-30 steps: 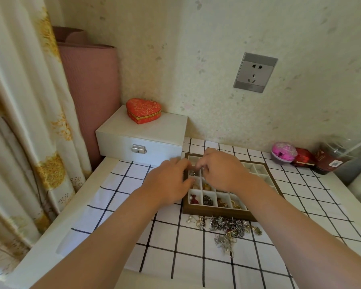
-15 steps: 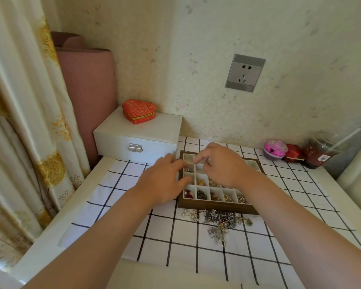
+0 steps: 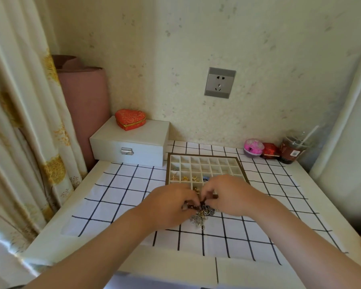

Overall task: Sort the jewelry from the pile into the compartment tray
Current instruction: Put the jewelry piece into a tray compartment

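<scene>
Left hand (image 3: pixel 169 204) and right hand (image 3: pixel 227 197), fingers curled, meet in jewelry pile (image 3: pixel 203 216) at compartment tray (image 3: pixel 242 166) near edge; grasp unclear.

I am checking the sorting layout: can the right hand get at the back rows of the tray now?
Probably yes. The right hand is at the pile, just in front of the tray, and nothing lies over the tray's back rows.

Matt checked cloth (image 3: pixel 123 184) over smooth white desk (image 3: pixel 81 247); glinting gold and silver metal in jewelry pile (image 3: pixel 202 214); compartment tray (image 3: pixel 202 154) matt cream inside, brown wood-look rim.
</scene>
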Demonstrator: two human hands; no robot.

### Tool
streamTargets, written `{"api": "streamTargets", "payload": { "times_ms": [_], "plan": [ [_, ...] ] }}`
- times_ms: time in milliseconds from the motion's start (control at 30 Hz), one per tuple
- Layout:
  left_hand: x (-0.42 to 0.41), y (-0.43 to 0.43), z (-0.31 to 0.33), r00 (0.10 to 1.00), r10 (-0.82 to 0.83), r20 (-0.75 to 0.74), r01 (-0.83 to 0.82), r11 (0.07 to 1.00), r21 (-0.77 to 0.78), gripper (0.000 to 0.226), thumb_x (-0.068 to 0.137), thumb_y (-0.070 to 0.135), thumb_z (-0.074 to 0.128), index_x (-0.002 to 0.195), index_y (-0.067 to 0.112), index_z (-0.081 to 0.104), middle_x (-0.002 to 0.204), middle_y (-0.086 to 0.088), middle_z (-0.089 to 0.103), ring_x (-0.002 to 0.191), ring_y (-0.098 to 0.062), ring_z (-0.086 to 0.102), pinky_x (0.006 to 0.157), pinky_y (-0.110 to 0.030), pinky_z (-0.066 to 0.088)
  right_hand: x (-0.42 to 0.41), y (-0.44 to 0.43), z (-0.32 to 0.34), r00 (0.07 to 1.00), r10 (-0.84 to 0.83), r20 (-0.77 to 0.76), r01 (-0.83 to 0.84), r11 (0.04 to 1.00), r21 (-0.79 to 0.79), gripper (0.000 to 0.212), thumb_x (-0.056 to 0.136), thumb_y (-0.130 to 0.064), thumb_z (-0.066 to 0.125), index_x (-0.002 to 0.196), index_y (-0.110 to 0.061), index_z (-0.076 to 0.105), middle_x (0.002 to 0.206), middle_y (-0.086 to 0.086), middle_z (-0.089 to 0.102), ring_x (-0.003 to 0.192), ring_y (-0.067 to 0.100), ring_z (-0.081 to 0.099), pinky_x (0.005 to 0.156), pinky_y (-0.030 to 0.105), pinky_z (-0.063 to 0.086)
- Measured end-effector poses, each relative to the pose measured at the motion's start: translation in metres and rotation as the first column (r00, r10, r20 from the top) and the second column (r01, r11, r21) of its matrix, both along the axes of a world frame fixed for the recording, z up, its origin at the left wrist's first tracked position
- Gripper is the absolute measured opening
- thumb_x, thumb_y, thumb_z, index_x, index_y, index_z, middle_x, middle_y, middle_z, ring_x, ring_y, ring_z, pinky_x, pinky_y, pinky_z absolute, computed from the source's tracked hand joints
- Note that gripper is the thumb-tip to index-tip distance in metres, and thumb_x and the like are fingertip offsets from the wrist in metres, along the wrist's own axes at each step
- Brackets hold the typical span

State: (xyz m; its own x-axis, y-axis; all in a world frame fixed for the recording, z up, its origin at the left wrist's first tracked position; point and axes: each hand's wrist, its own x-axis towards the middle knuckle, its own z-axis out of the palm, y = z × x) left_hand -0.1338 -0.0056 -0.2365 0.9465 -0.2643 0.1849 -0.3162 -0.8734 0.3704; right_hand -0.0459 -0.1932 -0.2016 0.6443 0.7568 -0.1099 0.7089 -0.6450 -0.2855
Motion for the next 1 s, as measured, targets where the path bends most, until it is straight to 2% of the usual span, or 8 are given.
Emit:
{"api": "streamTargets", "payload": {
  "times_ms": [100,200,333,467,667,767,867,1000],
  "plan": [
    [-0.003,-0.005,-0.006,0.999,-0.044,-0.001,0.044,0.995,0.086,0.029,0.092,0.042,0.062,0.121,0.039,0.065,0.112,0.018,0.058,0.104,-0.001,0.049,0.077,-0.018,0.038,-0.004,-0.007,-0.008,1.0,0.03,0.005,-0.03,0.999,-0.024,0.021,0.094,-0.024,0.064,0.107,-0.038,0.074,0.095,-0.018,0.065,0.086,0.002,0.06,0.078,0.025,0.051],
    [-0.003,-0.005,-0.003,0.998,-0.05,-0.03,0.053,0.991,0.12,0.023,0.093,0.043,0.061,0.115,0.04,0.069,0.108,0.017,0.059,0.1,0.0,0.047,0.074,-0.02,0.038,-0.003,-0.01,-0.014,0.999,0.035,0.006,-0.035,0.999,-0.024,0.025,0.096,-0.028,0.063,0.114,-0.041,0.072,0.101,-0.019,0.067,0.092,0.004,0.061,0.081,0.03,0.054],
    [0.0,-0.003,0.003,0.994,-0.026,-0.102,0.039,0.99,0.134,0.017,0.091,0.043,0.063,0.104,0.038,0.073,0.1,0.017,0.059,0.094,-0.002,0.05,0.074,-0.021,0.043,-0.004,-0.008,-0.016,0.997,0.078,0.008,-0.078,0.997,-0.019,0.026,0.096,-0.026,0.063,0.118,-0.038,0.072,0.111,-0.018,0.069,0.093,0.001,0.06,0.074,0.015,0.044],
    [0.005,-0.002,0.009,0.989,0.012,-0.148,0.007,0.991,0.131,0.016,0.09,0.041,0.065,0.103,0.038,0.072,0.093,0.02,0.056,0.087,-0.002,0.052,0.069,-0.017,0.039,-0.005,-0.003,-0.014,0.995,0.101,0.025,-0.1,0.994,-0.04,0.021,0.094,-0.027,0.067,0.111,-0.033,0.076,0.102,-0.019,0.067,0.087,0.002,0.059,0.07,0.018,0.044],
    [0.006,-0.003,0.016,0.984,0.055,-0.171,-0.065,0.996,-0.055,0.011,0.09,0.031,0.067,0.099,0.035,0.074,0.088,0.022,0.064,0.078,0.012,0.054,0.062,-0.006,0.036,-0.004,-0.001,-0.012,0.998,0.07,0.004,-0.07,0.998,-0.008,0.013,0.094,-0.027,0.067,0.101,-0.028,0.077,0.097,-0.016,0.068,0.087,0.005,0.063,0.081,0.028,0.053],
    [0.007,-0.002,0.015,0.981,0.099,-0.165,-0.114,0.99,-0.086,0.011,0.09,0.031,0.068,0.098,0.037,0.071,0.088,0.022,0.065,0.077,0.009,0.056,0.064,-0.009,0.038,-0.002,-0.002,-0.009,0.998,0.03,-0.063,-0.027,0.999,0.044,0.01,0.095,-0.028,0.066,0.098,-0.028,0.075,0.095,-0.017,0.069,0.087,0.001,0.063,0.083,0.028,0.053],
    [0.009,0.0,0.013,0.976,0.13,-0.176,-0.171,0.954,-0.245,0.013,0.088,0.028,0.071,0.098,0.035,0.067,0.087,0.021,0.066,0.08,0.0,0.062,0.071,-0.021,0.049,0.0,-0.005,0.002,0.98,-0.063,-0.19,0.107,0.967,0.232,0.006,0.093,-0.028,0.069,0.093,-0.028,0.075,0.083,-0.021,0.069,0.077,-0.005,0.063,0.075,0.02,0.048],
    [0.013,-0.006,0.02,0.969,0.138,-0.205,-0.232,0.794,-0.561,0.017,0.086,0.018,0.076,0.098,0.027,0.069,0.087,0.011,0.074,0.076,0.0,0.067,0.066,-0.014,0.049,0.0,-0.004,0.014,0.92,-0.105,-0.378,0.273,0.864,0.424,0.007,0.09,-0.02,0.072,0.086,-0.024,0.075,0.056,-0.017,0.066,0.043,0.0,0.052,0.057,0.02,0.049]
  ]
}}
